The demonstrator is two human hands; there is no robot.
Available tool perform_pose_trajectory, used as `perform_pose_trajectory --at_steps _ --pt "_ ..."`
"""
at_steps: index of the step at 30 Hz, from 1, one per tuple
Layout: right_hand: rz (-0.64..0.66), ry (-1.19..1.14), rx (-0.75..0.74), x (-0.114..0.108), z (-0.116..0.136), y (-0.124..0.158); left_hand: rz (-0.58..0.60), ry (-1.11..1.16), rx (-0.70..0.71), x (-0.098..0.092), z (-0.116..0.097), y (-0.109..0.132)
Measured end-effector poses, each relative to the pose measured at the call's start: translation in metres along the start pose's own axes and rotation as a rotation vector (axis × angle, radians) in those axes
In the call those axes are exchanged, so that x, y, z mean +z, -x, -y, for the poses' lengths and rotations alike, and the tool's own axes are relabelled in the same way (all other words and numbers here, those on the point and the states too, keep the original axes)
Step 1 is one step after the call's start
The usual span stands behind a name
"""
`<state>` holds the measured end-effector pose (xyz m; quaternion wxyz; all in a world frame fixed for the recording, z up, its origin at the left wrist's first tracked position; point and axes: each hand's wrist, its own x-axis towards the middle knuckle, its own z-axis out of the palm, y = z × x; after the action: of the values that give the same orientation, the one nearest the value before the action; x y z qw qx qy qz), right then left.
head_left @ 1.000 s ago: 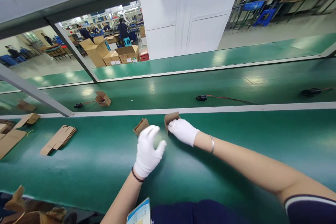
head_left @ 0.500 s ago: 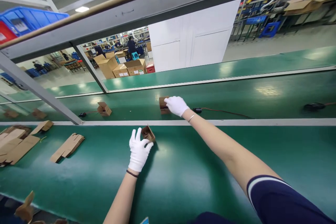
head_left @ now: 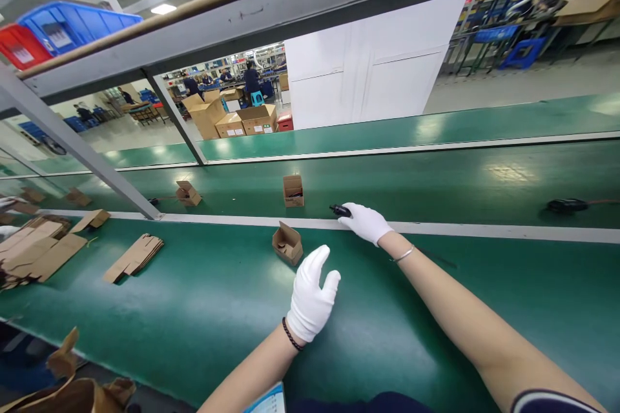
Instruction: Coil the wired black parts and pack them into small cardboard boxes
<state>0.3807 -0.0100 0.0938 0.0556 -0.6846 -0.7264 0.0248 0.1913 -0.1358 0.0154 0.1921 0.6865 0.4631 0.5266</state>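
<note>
Both my hands wear white gloves. My right hand (head_left: 365, 222) reaches to the white rail at the conveyor's near edge and grips a small black cylindrical part (head_left: 339, 210) whose wire trails back under my arm. My left hand (head_left: 312, 297) hovers open above the green bench, a little short of a small open cardboard box (head_left: 287, 242). Another small cardboard box (head_left: 293, 190) stands alone on the conveyor belt (head_left: 436, 184) beyond the rail.
Flat cardboard blanks (head_left: 135, 257) and a bigger pile (head_left: 33, 248) lie on the bench at left. Farther along the belt are another small box (head_left: 186, 193) and a black wired part (head_left: 564, 205). A grey slanted frame post (head_left: 82, 151) crosses at left. People work far behind.
My right hand let go of the small box on the belt and moved right and nearer, onto the black part. My left hand released the near box and drew back, fingers apart.
</note>
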Motion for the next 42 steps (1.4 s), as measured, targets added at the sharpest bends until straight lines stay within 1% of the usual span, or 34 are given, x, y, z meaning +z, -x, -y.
perform_pose_trajectory --at_steps 2,4,5,7,8,9,10,11,12,13,14,15,16,17,18,20,21,22,23,24,25,26,27,29,30,31,32,33,34,35,37,39,40,42 --pt "-0.031 -0.040 -0.054 -0.004 0.018 0.019 0.006 0.088 -0.098 -0.005 -0.001 -0.007" --pt "-0.057 -0.060 -0.074 -0.008 0.026 0.036 -0.046 0.114 -0.137 -0.020 0.008 -0.020" --pt "-0.058 -0.060 -0.069 -0.009 0.024 0.042 -0.100 0.101 -0.138 -0.032 0.015 -0.029" --pt "-0.037 -0.051 -0.045 -0.010 0.015 0.051 -0.248 0.041 -0.134 -0.059 0.033 -0.052" --pt "-0.025 -0.052 -0.027 -0.009 0.009 0.054 -0.333 0.029 -0.175 -0.073 0.040 -0.065" --pt "-0.011 -0.056 -0.003 -0.008 0.003 0.057 -0.363 0.063 -0.242 -0.087 0.045 -0.076" --pt "0.000 -0.070 0.024 -0.007 -0.002 0.060 -0.365 0.128 -0.308 -0.097 0.046 -0.084" --pt "0.000 -0.098 0.051 -0.007 -0.005 0.064 -0.356 0.177 -0.349 -0.104 0.043 -0.090" --pt "-0.013 -0.144 0.072 -0.007 -0.004 0.069 -0.298 0.200 -0.367 -0.105 0.036 -0.091" --pt "-0.038 -0.199 0.078 -0.007 0.000 0.075 -0.203 0.220 -0.377 -0.101 0.025 -0.088" --pt "-0.074 -0.257 0.071 -0.007 0.007 0.081 -0.043 0.252 -0.380 -0.092 0.011 -0.081" --pt "-0.116 -0.309 0.046 -0.007 0.017 0.088 0.145 0.331 -0.411 -0.078 -0.003 -0.072" --pt "-0.150 -0.342 0.008 -0.008 0.029 0.095 0.245 0.464 -0.456 -0.062 -0.018 -0.063" --pt "-0.165 -0.347 -0.033 -0.008 0.042 0.101 0.336 0.628 -0.468 -0.045 -0.030 -0.054" --pt "-0.158 -0.321 -0.077 -0.007 0.054 0.106 0.370 0.779 -0.463 -0.029 -0.038 -0.047" --pt "-0.098 -0.216 -0.165 -0.006 0.071 0.115 0.158 0.897 -0.547 -0.006 -0.043 -0.040" --pt "-0.060 -0.158 -0.200 -0.006 0.075 0.118 0.068 0.938 -0.570 -0.001 -0.040 -0.041" --pt "-0.035 -0.101 -0.226 -0.006 0.075 0.120 -0.007 0.959 -0.585 0.000 -0.034 -0.043" --pt "-0.031 -0.055 -0.255 -0.008 0.073 0.122 -0.041 0.953 -0.578 -0.003 -0.026 -0.047" --pt "-0.053 -0.024 -0.293 -0.010 0.069 0.123 -0.042 0.907 -0.557 -0.008 -0.018 -0.050" --pt "-0.106 -0.008 -0.343 -0.013 0.065 0.123 -0.020 0.827 -0.537 -0.014 -0.010 -0.052" --pt "-0.185 -0.005 -0.410 -0.017 0.060 0.122 0.029 0.732 -0.520 -0.021 -0.005 -0.053" --pt "-0.284 -0.014 -0.487 -0.022 0.057 0.120 0.107 0.641 -0.500 -0.027 -0.002 -0.053" --pt "-0.461 -0.063 -0.632 -0.031 0.056 0.113 0.309 0.545 -0.441 -0.035 -0.003 -0.051" --pt "-0.517 -0.089 -0.665 -0.034 0.058 0.109 0.403 0.544 -0.398 -0.037 -0.006 -0.049" --pt "-0.535 -0.118 -0.666 -0.036 0.061 0.103 0.477 0.542 -0.351 -0.037 -0.011 -0.047" --pt "-0.517 -0.155 -0.633 -0.036 0.064 0.097 0.516 0.525 -0.314 -0.037 -0.016 -0.045" --pt "-0.470 -0.189 -0.575 -0.034 0.067 0.092 0.518 0.496 -0.305 -0.036 -0.020 -0.044" --pt "-0.402 -0.212 -0.514 -0.030 0.069 0.088 0.492 0.467 -0.325 -0.035 -0.023 -0.042" --pt "-0.333 -0.213 -0.464 -0.025 0.070 0.085 0.438 0.452 -0.365 -0.035 -0.025 -0.041" --pt "-0.220 -0.129 -0.431 -0.012 0.072 0.087 0.270 0.497 -0.465 -0.034 -0.025 -0.041" --pt "-0.146 0.035 -0.485 -0.002 0.072 0.097 0.072 0.712 -0.543 -0.035 -0.021 -0.041" --pt "-0.114 0.109 -0.532 0.001 0.072 0.103 0.006 0.869 -0.573 -0.036 -0.019 -0.042" --pt "-0.052 0.173 -0.667 0.000 0.072 0.117 -0.034 1.144 -0.625 -0.038 -0.016 -0.043"
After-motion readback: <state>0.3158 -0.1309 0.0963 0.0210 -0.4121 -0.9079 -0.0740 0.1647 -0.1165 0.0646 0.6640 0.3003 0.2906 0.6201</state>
